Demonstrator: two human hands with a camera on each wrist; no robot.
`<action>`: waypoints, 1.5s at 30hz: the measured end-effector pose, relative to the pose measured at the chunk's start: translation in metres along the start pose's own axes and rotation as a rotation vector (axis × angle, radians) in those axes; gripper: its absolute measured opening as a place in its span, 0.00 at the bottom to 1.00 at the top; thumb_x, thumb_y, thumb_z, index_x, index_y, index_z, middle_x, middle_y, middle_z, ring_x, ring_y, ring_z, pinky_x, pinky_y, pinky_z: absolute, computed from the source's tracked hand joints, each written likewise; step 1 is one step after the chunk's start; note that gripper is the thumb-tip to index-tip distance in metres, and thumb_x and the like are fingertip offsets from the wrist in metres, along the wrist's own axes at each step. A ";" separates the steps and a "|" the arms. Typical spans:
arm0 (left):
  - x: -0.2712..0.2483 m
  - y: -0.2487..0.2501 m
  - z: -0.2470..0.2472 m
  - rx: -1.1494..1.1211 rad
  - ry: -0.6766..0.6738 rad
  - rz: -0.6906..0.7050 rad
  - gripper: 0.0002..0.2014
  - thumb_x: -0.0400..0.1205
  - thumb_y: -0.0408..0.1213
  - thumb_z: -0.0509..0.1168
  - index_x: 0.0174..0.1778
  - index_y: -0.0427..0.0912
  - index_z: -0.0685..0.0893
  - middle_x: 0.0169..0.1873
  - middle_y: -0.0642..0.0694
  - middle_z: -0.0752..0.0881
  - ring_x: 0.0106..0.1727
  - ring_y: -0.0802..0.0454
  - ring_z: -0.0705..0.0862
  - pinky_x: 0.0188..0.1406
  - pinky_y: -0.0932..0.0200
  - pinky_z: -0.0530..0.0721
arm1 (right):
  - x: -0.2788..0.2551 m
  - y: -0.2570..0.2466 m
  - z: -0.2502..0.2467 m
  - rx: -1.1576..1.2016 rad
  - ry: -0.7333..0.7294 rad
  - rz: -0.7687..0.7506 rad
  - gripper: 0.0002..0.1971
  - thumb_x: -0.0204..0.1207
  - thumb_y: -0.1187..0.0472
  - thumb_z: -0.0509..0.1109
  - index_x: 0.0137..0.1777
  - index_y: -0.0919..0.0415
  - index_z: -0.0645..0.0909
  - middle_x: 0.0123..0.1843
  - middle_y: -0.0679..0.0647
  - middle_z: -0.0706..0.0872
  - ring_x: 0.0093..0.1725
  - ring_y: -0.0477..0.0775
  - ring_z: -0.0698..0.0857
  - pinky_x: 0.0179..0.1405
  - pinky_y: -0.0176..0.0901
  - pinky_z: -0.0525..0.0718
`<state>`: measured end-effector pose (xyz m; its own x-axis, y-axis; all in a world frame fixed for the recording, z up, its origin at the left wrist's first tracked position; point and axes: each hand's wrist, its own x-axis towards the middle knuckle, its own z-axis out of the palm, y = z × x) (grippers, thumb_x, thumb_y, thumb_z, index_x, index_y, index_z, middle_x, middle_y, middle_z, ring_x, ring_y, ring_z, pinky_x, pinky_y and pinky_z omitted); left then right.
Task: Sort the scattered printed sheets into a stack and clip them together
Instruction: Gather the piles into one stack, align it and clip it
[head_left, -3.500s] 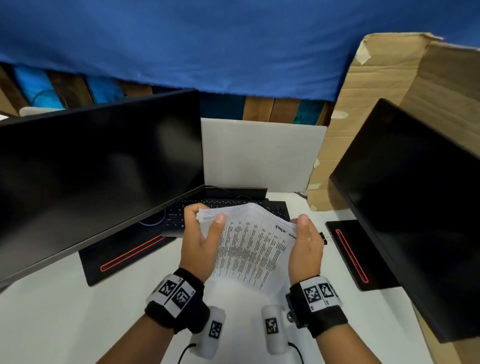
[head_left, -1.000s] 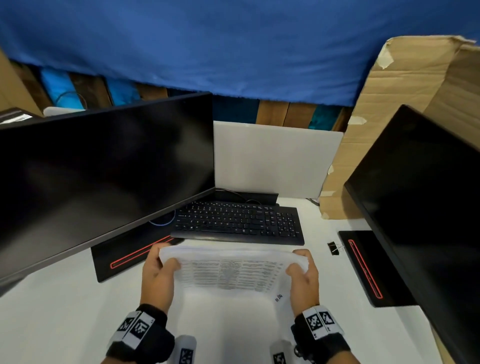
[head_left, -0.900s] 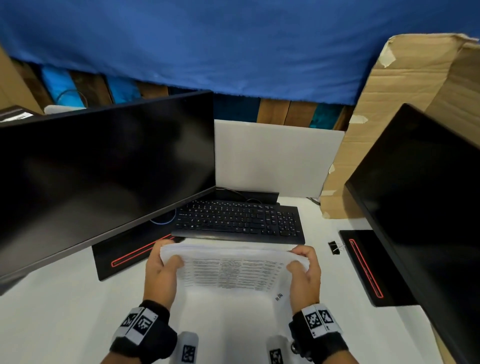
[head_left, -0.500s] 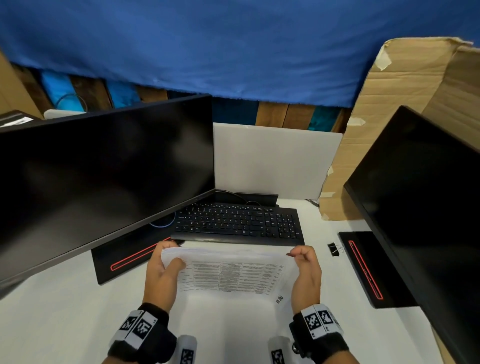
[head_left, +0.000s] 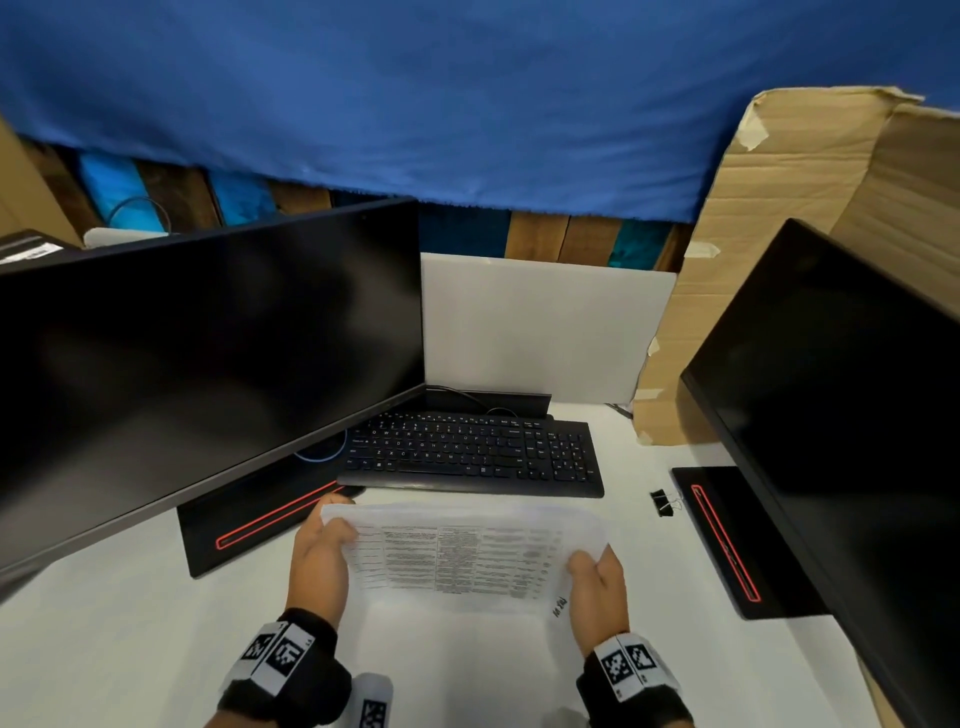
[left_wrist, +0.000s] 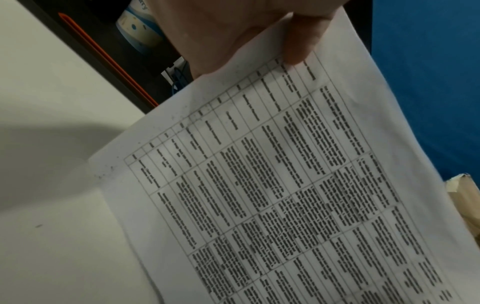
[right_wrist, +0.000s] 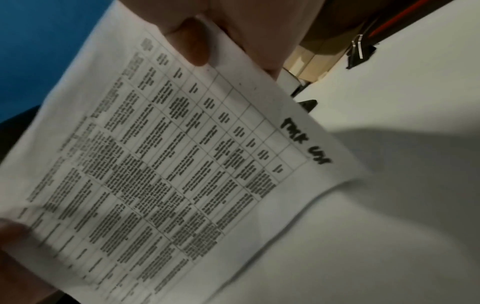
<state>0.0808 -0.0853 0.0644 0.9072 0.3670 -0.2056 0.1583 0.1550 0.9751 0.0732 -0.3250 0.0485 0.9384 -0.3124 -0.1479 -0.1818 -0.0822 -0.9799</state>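
A stack of printed sheets (head_left: 457, 558) with a text table is held upright on its lower edge on the white desk, in front of the keyboard. My left hand (head_left: 319, 551) grips the stack's left side, thumb over the front page (left_wrist: 298, 47). My right hand (head_left: 597, 577) pinches the right side, thumb on the page (right_wrist: 194, 45); handwriting shows near that edge. A black binder clip (head_left: 662, 503) lies on the desk to the right of the stack, apart from both hands, also seen in the right wrist view (right_wrist: 359, 52).
A black keyboard (head_left: 472, 452) lies just beyond the sheets. A large dark monitor (head_left: 182, 364) overhangs on the left, with its base (head_left: 249, 525) close to my left hand. A second monitor (head_left: 852, 415) and its base (head_left: 727, 535) stand right. Cardboard (head_left: 753, 260) leans behind.
Since 3.5 s ago the sheets came down from mid-air toward the desk and turned sideways. Over the last second my right hand slid lower along the right edge; the left grip stayed.
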 end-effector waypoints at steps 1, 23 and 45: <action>-0.001 0.002 0.001 -0.024 0.016 -0.006 0.11 0.76 0.18 0.51 0.35 0.37 0.72 0.26 0.48 0.79 0.31 0.53 0.81 0.31 0.60 0.77 | 0.001 -0.005 0.002 0.007 0.005 -0.002 0.20 0.78 0.77 0.54 0.44 0.51 0.78 0.43 0.48 0.85 0.43 0.46 0.83 0.33 0.28 0.78; -0.002 0.085 0.032 0.632 -0.415 0.675 0.07 0.84 0.48 0.62 0.43 0.50 0.79 0.31 0.45 0.86 0.31 0.54 0.83 0.34 0.56 0.80 | 0.019 -0.133 -0.010 -0.926 -0.562 -0.713 0.07 0.83 0.56 0.55 0.55 0.48 0.74 0.47 0.45 0.80 0.48 0.49 0.80 0.48 0.47 0.80; 0.022 0.081 0.020 1.475 -0.515 1.021 0.09 0.85 0.47 0.49 0.42 0.54 0.71 0.31 0.57 0.80 0.30 0.56 0.80 0.26 0.60 0.78 | 0.059 -0.075 -0.046 -0.396 -0.434 -0.503 0.20 0.79 0.42 0.55 0.53 0.51 0.85 0.46 0.41 0.89 0.47 0.40 0.86 0.46 0.31 0.82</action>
<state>0.1214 -0.0828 0.1403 0.8262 -0.5274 0.1980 -0.5419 -0.8401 0.0238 0.1281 -0.3809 0.1196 0.9522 0.2441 0.1835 0.2822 -0.4738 -0.8342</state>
